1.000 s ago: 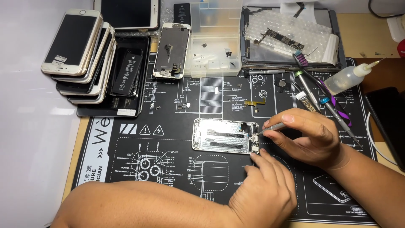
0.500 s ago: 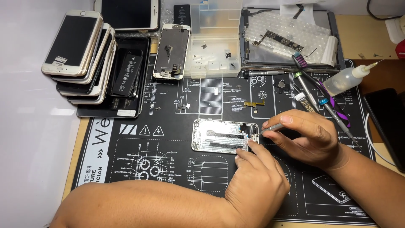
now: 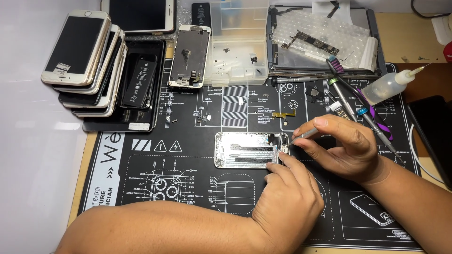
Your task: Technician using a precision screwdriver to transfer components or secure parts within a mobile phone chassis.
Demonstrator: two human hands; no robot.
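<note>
head view: one opened phone housing [image 3: 251,150], silver, lies flat mid-mat on the black repair mat [image 3: 188,188], which carries white line diagrams and three small warning signs at its left. left hand [image 3: 287,202] rests on the mat, fingertips touching the housing's lower right corner; its grip is loose, clasping nothing. right hand [image 3: 341,148] pinches one thin metal tool [image 3: 303,136], tip at the housing's right end. far left of the worktop: a stack of phones [image 3: 84,61], about four, screens up, with one black battery [image 3: 141,80] beside it bearing a white label. one opened phone body [image 3: 189,56] next to one clear parts tray [image 3: 238,47]. one circuit board [image 3: 308,43] on bubble wrap. two screwdrivers [image 3: 358,110] and one clear dropper bottle [image 3: 391,87] at right.
</note>
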